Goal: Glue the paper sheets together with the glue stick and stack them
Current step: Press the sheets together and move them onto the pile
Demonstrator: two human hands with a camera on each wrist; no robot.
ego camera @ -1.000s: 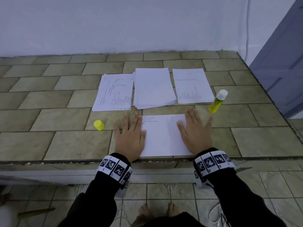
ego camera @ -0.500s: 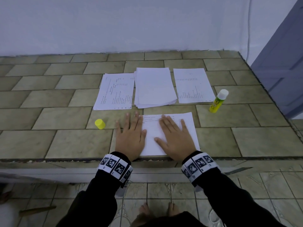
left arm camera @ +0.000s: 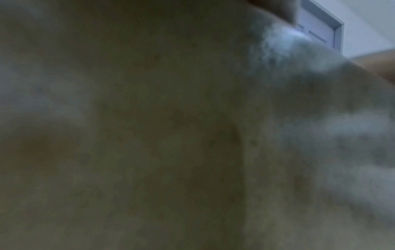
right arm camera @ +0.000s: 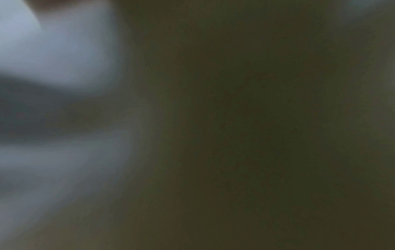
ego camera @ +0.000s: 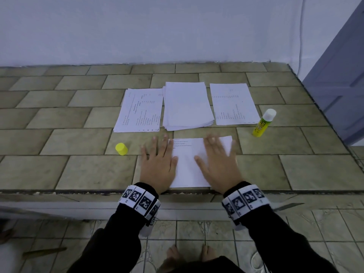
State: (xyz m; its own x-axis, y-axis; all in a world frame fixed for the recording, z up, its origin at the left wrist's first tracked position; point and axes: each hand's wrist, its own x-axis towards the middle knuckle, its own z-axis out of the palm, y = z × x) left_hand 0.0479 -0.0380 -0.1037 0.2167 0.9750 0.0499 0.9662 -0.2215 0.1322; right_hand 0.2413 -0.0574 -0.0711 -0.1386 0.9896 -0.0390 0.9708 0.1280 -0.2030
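Here both the left hand [ego camera: 157,166] and right hand [ego camera: 220,164] press flat, fingers straight and spread, on the paper sheet [ego camera: 187,164].

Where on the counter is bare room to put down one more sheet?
Bare tiles lie left of the yellow cap and left printed sheet. It is crowded from there to the glue stick, and where both hands press.

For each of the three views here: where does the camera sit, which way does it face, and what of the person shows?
Head: worn on the head, looks down at the counter; both hands flat on the sheet, feet below.
Left wrist: pressed against the counter, blurred; facing right, a door behind.
Right wrist: dark, blurred; nothing identifiable.
Shared: head and left wrist both show the door.
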